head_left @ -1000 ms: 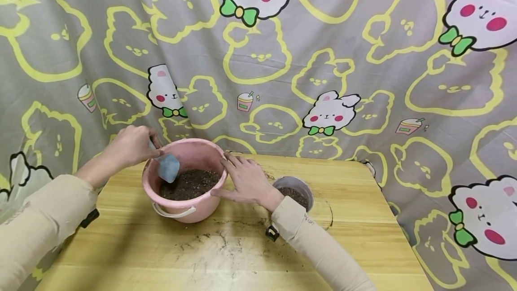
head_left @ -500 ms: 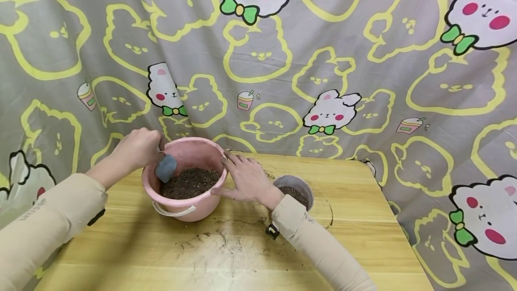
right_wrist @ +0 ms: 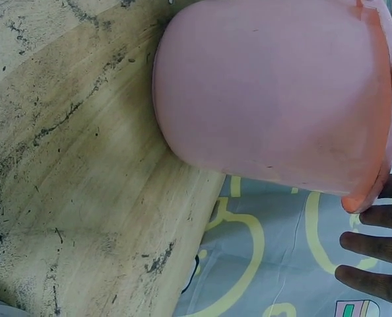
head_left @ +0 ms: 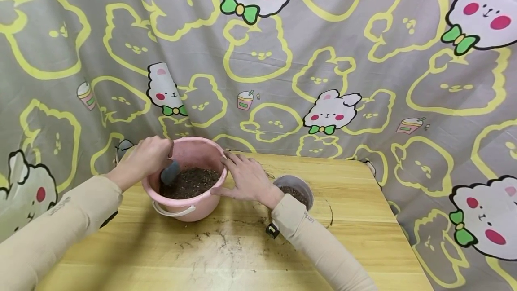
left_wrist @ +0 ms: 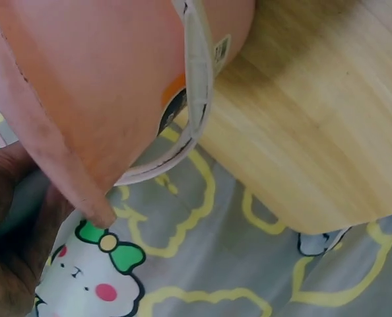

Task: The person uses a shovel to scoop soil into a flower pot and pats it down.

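A pink bucket (head_left: 203, 209) with dark soil (head_left: 193, 184) in it stands at the left of the table. Over its left rim, my left hand (head_left: 150, 155) grips a small blue-grey trowel (head_left: 170, 173), whose blade points down at the soil inside. The fist hides the trowel's handle. My right hand (head_left: 245, 179) rests on the bucket's right rim with its fingers spread; in the right wrist view the fingers (right_wrist: 371, 246) look straight. A white bail handle (left_wrist: 197, 86) hangs down the bucket's near side.
A grey pot (head_left: 311, 196) holding some soil stands behind my right wrist. Loose soil (head_left: 222, 239) is scattered over the wooden table (head_left: 355, 246). A printed curtain (head_left: 274, 71) hangs close along the table's far edge.
My left hand has moved right and slightly down over the bucket, and the trowel blade has tilted and turned more edge-on. The right hand and the bucket have stayed in place.
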The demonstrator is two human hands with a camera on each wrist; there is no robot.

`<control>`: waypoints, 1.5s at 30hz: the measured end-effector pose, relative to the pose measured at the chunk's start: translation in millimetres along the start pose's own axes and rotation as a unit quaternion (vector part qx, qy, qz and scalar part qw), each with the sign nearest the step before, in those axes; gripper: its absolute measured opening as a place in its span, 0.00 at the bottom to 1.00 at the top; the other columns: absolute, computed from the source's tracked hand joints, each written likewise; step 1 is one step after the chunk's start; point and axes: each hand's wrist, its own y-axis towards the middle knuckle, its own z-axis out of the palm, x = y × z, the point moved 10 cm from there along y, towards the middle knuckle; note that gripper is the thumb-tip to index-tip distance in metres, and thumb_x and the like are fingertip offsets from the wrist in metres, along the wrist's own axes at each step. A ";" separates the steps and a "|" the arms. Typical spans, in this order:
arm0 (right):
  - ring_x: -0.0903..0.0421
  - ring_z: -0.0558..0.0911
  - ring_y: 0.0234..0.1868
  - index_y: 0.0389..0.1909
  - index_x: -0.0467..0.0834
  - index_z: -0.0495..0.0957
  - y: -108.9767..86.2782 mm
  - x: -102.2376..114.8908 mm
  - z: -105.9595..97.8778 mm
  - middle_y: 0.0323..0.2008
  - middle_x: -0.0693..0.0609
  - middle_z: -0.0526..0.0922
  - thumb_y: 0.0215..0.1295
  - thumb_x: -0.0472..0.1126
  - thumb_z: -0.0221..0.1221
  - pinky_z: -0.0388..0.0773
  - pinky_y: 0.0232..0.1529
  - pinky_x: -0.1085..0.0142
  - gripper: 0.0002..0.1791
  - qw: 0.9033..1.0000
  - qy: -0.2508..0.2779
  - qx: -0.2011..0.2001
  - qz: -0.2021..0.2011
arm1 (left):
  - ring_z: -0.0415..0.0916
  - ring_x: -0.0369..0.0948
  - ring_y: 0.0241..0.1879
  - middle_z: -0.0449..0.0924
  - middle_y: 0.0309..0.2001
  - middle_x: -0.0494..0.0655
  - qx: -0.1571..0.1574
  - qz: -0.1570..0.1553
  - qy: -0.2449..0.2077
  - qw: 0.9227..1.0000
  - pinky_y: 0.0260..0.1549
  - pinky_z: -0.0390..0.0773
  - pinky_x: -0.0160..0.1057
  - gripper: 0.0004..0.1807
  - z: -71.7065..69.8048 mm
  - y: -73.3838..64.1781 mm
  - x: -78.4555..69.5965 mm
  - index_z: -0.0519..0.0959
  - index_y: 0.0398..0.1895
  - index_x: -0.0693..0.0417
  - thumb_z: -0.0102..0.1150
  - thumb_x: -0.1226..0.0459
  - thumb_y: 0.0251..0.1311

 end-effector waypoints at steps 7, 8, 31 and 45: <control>0.44 0.77 0.73 0.78 0.48 0.68 1.4 -1.7 2.6 0.79 0.48 0.70 0.59 0.84 0.54 0.83 0.61 0.49 0.57 1.000 0.002 0.014 0.008 | 0.80 0.48 0.22 0.83 0.23 0.50 0.024 -0.037 -0.026 0.999 0.22 0.80 0.49 0.07 8.8 2.5 6.6 0.82 0.26 0.60 0.73 0.68 0.52; 0.44 0.77 0.73 0.78 0.47 0.68 1.4 -1.8 3.0 0.79 0.48 0.69 0.60 0.84 0.54 0.83 0.61 0.49 0.57 1.000 0.002 0.016 0.009 | 0.80 0.48 0.22 0.83 0.23 0.50 0.022 -0.040 -0.028 0.999 0.22 0.80 0.49 0.07 9.5 2.5 7.5 0.82 0.26 0.59 0.73 0.68 0.52; 0.45 0.78 0.73 0.76 0.49 0.71 1.9 -3.5 2.1 0.78 0.48 0.70 0.58 0.84 0.55 0.84 0.58 0.50 0.56 1.000 -0.009 0.010 0.003 | 0.80 0.48 0.24 0.82 0.22 0.47 -0.003 -0.032 -0.044 0.999 0.24 0.79 0.50 0.09 -16.0 -3.3 1.8 0.81 0.22 0.54 0.74 0.66 0.50; 0.46 0.77 0.73 0.76 0.50 0.70 1.7 -1.6 3.3 0.78 0.48 0.70 0.57 0.85 0.56 0.84 0.59 0.50 0.56 1.000 -0.005 0.008 0.004 | 0.78 0.47 0.20 0.80 0.20 0.48 -0.001 -0.001 -0.014 1.000 0.20 0.78 0.48 0.10 14.9 1.2 1.5 0.79 0.23 0.57 0.73 0.70 0.53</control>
